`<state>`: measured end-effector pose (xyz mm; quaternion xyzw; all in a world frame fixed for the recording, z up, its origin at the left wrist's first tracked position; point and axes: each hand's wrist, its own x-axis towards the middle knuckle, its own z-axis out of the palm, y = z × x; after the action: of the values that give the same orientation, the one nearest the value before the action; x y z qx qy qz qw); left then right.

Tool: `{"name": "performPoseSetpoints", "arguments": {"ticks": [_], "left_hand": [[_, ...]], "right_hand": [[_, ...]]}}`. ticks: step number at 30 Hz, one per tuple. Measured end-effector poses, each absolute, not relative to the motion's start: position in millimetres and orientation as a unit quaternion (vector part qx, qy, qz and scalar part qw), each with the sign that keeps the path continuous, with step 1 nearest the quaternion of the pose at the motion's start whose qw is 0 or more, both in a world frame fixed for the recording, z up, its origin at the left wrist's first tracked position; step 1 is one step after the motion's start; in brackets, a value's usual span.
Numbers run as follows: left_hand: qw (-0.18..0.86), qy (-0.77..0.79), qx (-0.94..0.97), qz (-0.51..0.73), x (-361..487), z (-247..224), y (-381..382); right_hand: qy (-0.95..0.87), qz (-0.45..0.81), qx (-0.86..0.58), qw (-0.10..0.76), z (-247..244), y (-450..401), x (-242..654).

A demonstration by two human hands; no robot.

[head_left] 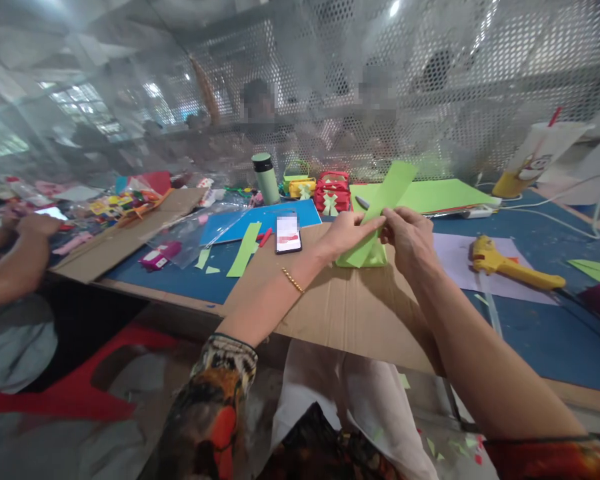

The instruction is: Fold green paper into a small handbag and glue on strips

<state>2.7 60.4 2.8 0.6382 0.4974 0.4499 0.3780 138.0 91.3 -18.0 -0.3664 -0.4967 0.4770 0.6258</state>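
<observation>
A long light-green strip (391, 187) stands tilted above the cardboard sheet (350, 313). My left hand (349, 233) is closed on the strip from the left, its fingers partly behind it. From the right, my right hand (411, 237) pinches the strip's edge with thumb and fingertips. Under the strip's lower end, a flat green piece (377, 257) rests on the cardboard, partly hidden by the strip and my hands. Left of my left hand lie a phone (288, 233) with a lit screen and another green strip (244, 250).
A yellow glue gun (515, 267) lies on a lilac sheet at right. Behind are green sheets (440, 197), red woven-looking items (333, 192), a bottle (265, 179) and a drink cup (535, 160). A co-worker's hand (40, 225) is at far left, near a cardboard piece (130, 233).
</observation>
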Motion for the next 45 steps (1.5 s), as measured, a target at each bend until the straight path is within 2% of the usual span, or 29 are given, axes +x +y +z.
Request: {"name": "performPoseSetpoints", "arguments": {"ticks": [7,10,14,17,20,26,31,35,37,41,45], "left_hand": [[0.503,0.477,0.563,0.449,-9,0,49],[0.449,0.491,0.594,0.452,-19,3,49],[0.315,0.513,0.678,0.422,-29,10,53],[0.307,0.495,0.725,0.368,-40,19,52],[0.302,0.496,0.730,0.361,-56,28,49],[0.338,0.489,0.651,0.471,-88,33,59],[0.346,0.447,0.535,0.628,-93,29,73],[0.383,0.433,0.489,0.654,-87,24,79],[0.351,0.449,0.502,0.651,-83,22,80],[0.207,0.480,0.556,0.646,-80,23,82],[0.138,0.493,0.596,0.619,-84,26,63]], "right_hand": [[-0.526,0.465,-0.364,0.612,-18,89,136],[-0.534,0.468,-0.366,0.601,-17,89,137],[-0.494,0.462,-0.345,0.651,-14,98,145],[-0.487,0.438,-0.330,0.680,-10,103,151],[-0.509,0.427,-0.335,0.668,-4,101,154],[-0.506,0.451,-0.352,0.646,6,96,153],[-0.506,0.439,-0.361,0.649,8,96,151],[-0.506,0.442,-0.370,0.642,4,96,150],[-0.509,0.438,-0.378,0.637,2,97,150],[-0.505,0.399,-0.391,0.658,3,104,151],[-0.549,0.332,-0.371,0.672,17,96,159]]}}
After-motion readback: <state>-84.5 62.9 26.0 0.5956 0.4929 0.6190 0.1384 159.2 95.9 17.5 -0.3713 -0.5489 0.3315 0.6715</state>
